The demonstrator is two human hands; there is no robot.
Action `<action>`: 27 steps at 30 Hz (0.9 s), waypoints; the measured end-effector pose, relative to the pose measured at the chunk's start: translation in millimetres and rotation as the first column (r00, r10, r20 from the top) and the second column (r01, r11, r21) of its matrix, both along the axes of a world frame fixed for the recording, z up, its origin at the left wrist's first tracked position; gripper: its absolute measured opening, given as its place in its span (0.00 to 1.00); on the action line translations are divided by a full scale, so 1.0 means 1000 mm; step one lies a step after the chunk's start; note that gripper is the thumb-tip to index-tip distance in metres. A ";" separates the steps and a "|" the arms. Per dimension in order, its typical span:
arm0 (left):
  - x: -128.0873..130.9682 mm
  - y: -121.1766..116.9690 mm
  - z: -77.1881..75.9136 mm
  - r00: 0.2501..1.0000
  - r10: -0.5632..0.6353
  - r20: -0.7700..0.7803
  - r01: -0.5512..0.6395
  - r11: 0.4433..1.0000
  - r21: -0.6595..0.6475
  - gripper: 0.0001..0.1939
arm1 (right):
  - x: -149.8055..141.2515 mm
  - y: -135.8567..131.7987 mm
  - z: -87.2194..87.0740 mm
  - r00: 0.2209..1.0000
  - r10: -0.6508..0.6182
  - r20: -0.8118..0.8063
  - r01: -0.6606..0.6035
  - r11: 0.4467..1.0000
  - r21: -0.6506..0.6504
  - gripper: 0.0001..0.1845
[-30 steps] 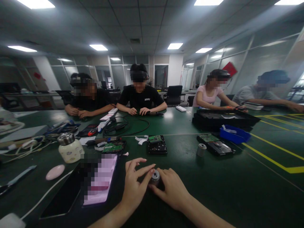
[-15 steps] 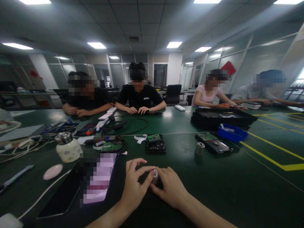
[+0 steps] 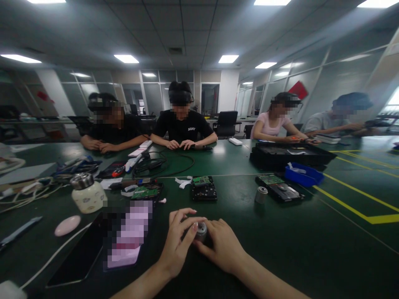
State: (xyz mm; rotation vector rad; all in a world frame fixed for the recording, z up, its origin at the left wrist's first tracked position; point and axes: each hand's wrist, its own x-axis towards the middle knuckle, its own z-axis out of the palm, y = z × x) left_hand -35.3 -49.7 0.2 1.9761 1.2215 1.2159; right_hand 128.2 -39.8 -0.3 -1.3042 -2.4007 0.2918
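Note:
A small silver metal cylinder (image 3: 201, 230) sits low in the middle of the view on the dark green table (image 3: 280, 249). My left hand (image 3: 179, 243) pinches its top with the fingertips while the other fingers are raised. Curled around the cylinder's right side is my right hand (image 3: 222, 246), gripping it from beside and behind. Both forearms come in from the bottom edge.
A phone (image 3: 124, 236) lies left of my hands, with a cream jar (image 3: 88, 194) and a pink oval pad (image 3: 67, 225) beyond. Opened hard drives (image 3: 204, 189) and circuit boards, another silver cylinder (image 3: 261, 194), a blue bin (image 3: 301, 176) and black trays lie farther back. Several people sit across the table.
My hands stay on the cylinder. My left fingers have shifted slightly around its top. The view has drifted a little to the right.

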 end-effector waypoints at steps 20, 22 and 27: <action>-0.001 0.005 -0.003 0.976 0.190 0.106 -0.196 0.979 0.052 0.18 | -0.001 0.001 0.000 0.999 -0.005 0.036 0.005 1.000 0.005 0.14; 0.000 0.004 -0.002 0.980 0.173 0.094 -0.179 0.982 0.060 0.13 | -0.001 0.001 0.001 0.999 -0.007 0.033 0.006 1.000 0.006 0.14; 0.001 0.003 -0.001 0.998 0.062 0.002 -0.062 0.998 0.009 0.14 | 0.000 -0.001 0.001 1.000 -0.005 0.027 0.005 1.000 0.005 0.14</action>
